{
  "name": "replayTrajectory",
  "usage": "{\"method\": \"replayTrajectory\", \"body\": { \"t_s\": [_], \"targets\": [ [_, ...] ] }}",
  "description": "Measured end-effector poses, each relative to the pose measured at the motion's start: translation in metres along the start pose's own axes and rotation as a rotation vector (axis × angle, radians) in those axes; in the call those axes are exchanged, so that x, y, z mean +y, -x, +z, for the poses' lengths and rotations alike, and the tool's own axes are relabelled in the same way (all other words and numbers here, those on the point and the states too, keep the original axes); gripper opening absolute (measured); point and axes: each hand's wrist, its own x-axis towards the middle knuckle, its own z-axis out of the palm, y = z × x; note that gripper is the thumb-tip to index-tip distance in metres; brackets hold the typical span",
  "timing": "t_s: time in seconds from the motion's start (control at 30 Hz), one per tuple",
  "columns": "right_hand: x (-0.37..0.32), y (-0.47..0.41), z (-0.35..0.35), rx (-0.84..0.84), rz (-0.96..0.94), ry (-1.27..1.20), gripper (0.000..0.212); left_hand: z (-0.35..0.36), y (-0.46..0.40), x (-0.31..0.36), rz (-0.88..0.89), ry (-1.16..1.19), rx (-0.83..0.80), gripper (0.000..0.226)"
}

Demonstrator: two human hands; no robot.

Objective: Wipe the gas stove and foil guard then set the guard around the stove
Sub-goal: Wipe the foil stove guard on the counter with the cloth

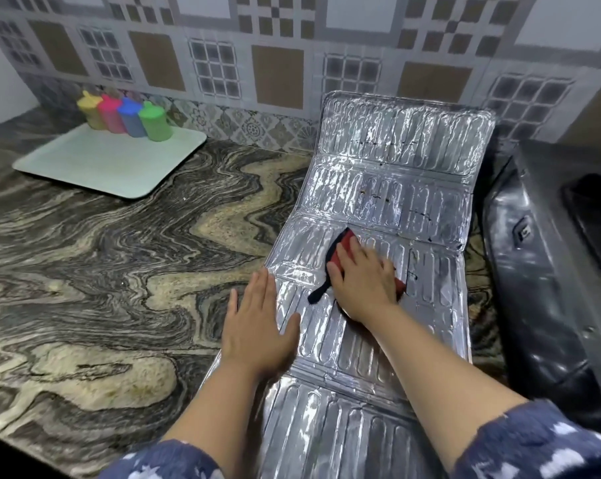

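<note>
A silver foil guard [392,188] lies unfolded along the marbled counter, its far panel leaning up toward the tiled wall. Small dark spots show on its upper panels. My right hand [364,281] presses a red and black cloth [337,254] flat onto the guard's middle panel, fingers spread over it. My left hand [257,323] lies flat with straight fingers on the guard's left edge, partly on the counter. The black gas stove [541,257] sits at the right, touching or just beside the guard's right edge.
A pale tray [112,164] at the back left carries several coloured lidded containers [124,115]. The marbled counter [102,271] stretches left of the guard. The counter's front edge runs along the lower left. A patterned tile wall stands behind.
</note>
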Motion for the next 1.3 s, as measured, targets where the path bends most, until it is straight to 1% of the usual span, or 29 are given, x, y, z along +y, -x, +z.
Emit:
{"method": "replayTrajectory", "body": {
  "t_s": [0.07, 0.13, 0.2, 0.27, 0.33, 0.4, 0.5, 0.63, 0.77, 0.9, 1.03, 1.3],
  "targets": [
    [0.004, 0.009, -0.006, 0.045, -0.072, -0.043, 0.052, -0.009, -0.008, 0.001, -0.043, 0.0, -0.067, 0.086],
    [0.009, 0.012, -0.008, 0.02, -0.166, -0.032, 0.05, -0.016, -0.019, 0.01, -0.065, -0.042, -0.04, 0.089],
    [0.014, 0.013, -0.006, -0.015, -0.239, 0.003, 0.049, -0.019, -0.03, 0.025, -0.003, -0.056, 0.023, 0.083],
    [0.019, 0.009, -0.004, 0.004, -0.254, -0.02, 0.048, -0.013, -0.039, 0.039, 0.069, -0.02, 0.022, 0.073],
    [0.024, 0.004, -0.002, 0.047, -0.216, -0.049, 0.047, -0.003, -0.045, 0.045, 0.072, 0.012, 0.004, 0.069],
    [0.03, -0.001, -0.001, 0.078, -0.157, -0.049, 0.048, 0.007, -0.046, 0.042, 0.068, 0.021, 0.042, 0.07],
    [0.044, -0.004, 0.001, 0.09, -0.042, -0.009, 0.052, 0.014, -0.045, 0.037, 0.089, 0.027, 0.091, 0.075],
    [0.064, 0.0, 0.0, 0.113, 0.101, 0.044, 0.06, 0.016, -0.046, 0.037, 0.097, 0.005, 0.096, 0.082],
    [0.08, 0.012, -0.001, 0.115, 0.24, 0.093, 0.061, 0.016, -0.044, 0.036, 0.106, 0.001, 0.1, 0.086],
    [0.083, 0.032, -0.001, 0.129, 0.249, 0.082, 0.059, 0.016, -0.036, 0.032, 0.126, -0.016, 0.103, 0.088],
    [0.072, 0.054, 0.0, 0.134, 0.243, 0.066, 0.055, 0.015, -0.02, 0.022, 0.137, -0.029, 0.097, 0.085],
    [0.053, 0.104, -0.003, 0.103, 0.113, 0.005, 0.05, 0.01, 0.036, 0.008, 0.092, -0.026, 0.081, 0.081]
  ]
}}
